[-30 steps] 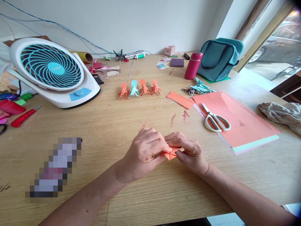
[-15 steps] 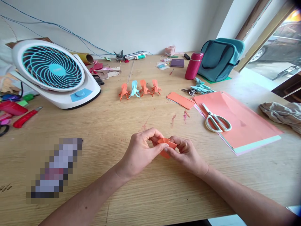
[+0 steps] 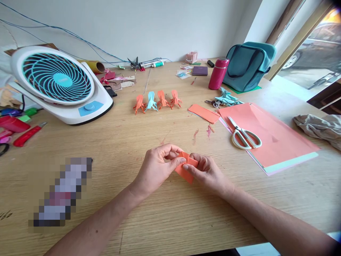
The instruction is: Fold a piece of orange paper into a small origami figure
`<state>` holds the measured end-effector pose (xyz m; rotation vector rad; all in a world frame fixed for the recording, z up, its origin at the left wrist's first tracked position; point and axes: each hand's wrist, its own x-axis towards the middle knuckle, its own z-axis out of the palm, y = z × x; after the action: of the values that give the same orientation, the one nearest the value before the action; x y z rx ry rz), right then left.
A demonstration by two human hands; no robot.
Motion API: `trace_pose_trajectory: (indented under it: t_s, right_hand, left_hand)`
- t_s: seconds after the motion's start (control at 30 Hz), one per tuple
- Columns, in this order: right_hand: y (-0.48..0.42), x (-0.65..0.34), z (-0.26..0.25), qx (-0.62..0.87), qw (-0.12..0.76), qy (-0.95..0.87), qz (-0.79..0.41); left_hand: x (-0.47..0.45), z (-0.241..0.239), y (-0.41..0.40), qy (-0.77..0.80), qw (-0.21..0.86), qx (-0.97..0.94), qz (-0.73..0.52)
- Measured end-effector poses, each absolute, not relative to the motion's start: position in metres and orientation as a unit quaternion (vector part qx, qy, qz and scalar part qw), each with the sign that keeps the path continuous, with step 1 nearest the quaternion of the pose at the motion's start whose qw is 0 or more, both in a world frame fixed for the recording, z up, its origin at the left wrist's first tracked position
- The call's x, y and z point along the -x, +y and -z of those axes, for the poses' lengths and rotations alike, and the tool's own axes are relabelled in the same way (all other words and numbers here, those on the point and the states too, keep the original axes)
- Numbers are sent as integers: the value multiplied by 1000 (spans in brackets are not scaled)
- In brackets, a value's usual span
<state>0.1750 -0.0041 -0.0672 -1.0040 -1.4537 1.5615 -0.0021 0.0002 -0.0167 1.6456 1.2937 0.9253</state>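
Note:
My left hand (image 3: 157,169) and my right hand (image 3: 207,172) meet over the near middle of the wooden table (image 3: 119,142). Both pinch a small folded piece of orange paper (image 3: 185,170) between thumb and fingers, its lower part hanging between the hands. Further back stands a row of several folded paper figures (image 3: 157,100), orange ones and one light blue. To the right lie white-handled scissors (image 3: 243,134) on a stack of orange paper sheets (image 3: 269,137).
A white and teal fan (image 3: 60,83) stands at the left, with a red box cutter (image 3: 26,131) beside it. A magenta flask (image 3: 218,73) and a teal bag (image 3: 249,65) stand at the back right. A crumpled cloth (image 3: 318,126) lies at the right edge.
My hands lifted from pressing the paper flat on the table to pinching it by the fingertips; the paper now stands more upright and shows more between them.

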Motion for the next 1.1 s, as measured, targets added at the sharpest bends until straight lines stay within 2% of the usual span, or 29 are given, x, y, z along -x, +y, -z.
trace_pose_trajectory:
  t_s: [0.47,1.1]
  right_hand:
    - [-6,-173,74,436,363,-615,-547]
    - [-4,-177,73,419,360,-600,-578]
  left_hand:
    - [-3,25,0,487,365,-713,-348]
    - [3,29,8,450,506,-636,-370]
